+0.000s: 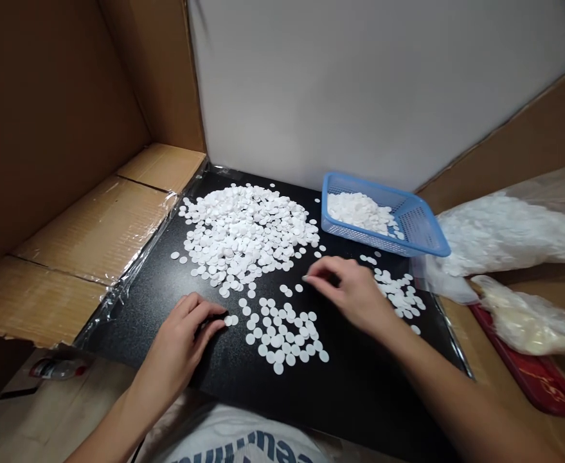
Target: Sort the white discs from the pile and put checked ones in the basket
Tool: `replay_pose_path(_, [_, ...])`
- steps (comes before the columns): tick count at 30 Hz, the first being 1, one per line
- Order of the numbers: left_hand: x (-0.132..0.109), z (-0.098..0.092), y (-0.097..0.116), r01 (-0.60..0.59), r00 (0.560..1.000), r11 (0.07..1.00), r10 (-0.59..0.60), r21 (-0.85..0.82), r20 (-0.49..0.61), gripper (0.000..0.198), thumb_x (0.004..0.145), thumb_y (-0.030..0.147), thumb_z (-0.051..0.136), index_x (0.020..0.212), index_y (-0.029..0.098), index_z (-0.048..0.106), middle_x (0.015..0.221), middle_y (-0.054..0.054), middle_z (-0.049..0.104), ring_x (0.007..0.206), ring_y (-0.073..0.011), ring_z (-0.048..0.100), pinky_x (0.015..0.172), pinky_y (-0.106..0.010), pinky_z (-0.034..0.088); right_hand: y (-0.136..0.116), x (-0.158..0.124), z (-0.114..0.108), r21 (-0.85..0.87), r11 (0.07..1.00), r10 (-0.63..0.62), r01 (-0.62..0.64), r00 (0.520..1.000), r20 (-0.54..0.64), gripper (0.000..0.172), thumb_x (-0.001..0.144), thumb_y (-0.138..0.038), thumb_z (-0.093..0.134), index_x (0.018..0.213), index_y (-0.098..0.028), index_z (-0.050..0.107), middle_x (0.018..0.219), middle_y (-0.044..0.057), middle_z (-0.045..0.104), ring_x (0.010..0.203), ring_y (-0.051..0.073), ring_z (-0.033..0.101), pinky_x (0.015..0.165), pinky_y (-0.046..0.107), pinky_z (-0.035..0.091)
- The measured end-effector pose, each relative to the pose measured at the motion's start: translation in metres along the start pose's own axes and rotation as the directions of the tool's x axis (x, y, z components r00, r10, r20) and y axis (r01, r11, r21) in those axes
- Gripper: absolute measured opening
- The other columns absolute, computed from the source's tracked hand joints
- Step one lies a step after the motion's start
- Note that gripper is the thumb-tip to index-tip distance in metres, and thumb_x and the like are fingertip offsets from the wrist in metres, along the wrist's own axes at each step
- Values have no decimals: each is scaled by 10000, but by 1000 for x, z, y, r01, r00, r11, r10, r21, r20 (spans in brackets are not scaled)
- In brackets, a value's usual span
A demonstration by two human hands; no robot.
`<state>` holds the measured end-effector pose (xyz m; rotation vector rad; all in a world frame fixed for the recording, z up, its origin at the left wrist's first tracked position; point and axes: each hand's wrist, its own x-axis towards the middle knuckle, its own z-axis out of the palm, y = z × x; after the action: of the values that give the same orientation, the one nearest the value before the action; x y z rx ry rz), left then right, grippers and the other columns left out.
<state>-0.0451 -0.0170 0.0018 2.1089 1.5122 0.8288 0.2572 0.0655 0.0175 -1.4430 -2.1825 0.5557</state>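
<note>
Thin white round discs lie in a large heap (243, 228) on a black tabletop (359, 392). A looser group of discs (286, 334) is spread in front of the heap, between my hands. My left hand (183, 331) is closed in a pinch, thumb and forefinger at the edge of a white disc (227, 320), with another disc touching it. Above the gap between heap and group, my right hand (349, 289) is also pinched. A small whitish spot shows at its fingertips; whether that is a disc I cannot make out.
A blue plastic basket (431, 235) holding more discs stands at the back right. Another small group of discs (400, 292) lies beyond my right wrist. Plastic bags (513, 235) and a red object (533, 379) are farther right. Cardboard (70, 231) borders the left side.
</note>
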Motion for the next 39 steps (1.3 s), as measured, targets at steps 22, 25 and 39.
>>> replay_pose_path(22, [-4, -9, -2, -200, 976, 980, 199, -5, 87, 170, 995, 246, 513, 929, 243, 670, 925, -32, 691, 843, -177, 644, 742, -283, 512, 6, -24, 5, -110, 983, -154, 147, 986, -63, 178, 995, -289, 525, 951, -230, 688, 905, 52, 697, 847, 222, 643, 813, 402, 398])
replay_pose_path(25, [-8, -13, -1, -116, 993, 992, 116, -41, 1, 153, 985, 239, 512, 928, 235, 655, 913, -29, 706, 845, -178, 675, 746, -279, 537, -11, -14, 20, -98, 967, -234, 233, 972, 8, 123, 988, -270, 558, 948, -222, 664, 913, 51, 692, 846, 216, 624, 825, 399, 383])
replay_pose_path(39, [-15, 12, 6, -168, 984, 983, 162, 72, 75, 329, 1008, 267, 506, 1334, 255, 552, 1376, -99, 600, 1260, -246, 579, 1040, -457, 518, -38, 8, 31, 119, 992, -63, 40, 977, 202, 194, 901, -191, 613, 711, -212, 579, 779, 9, 629, 711, 169, 592, 712, 335, 461])
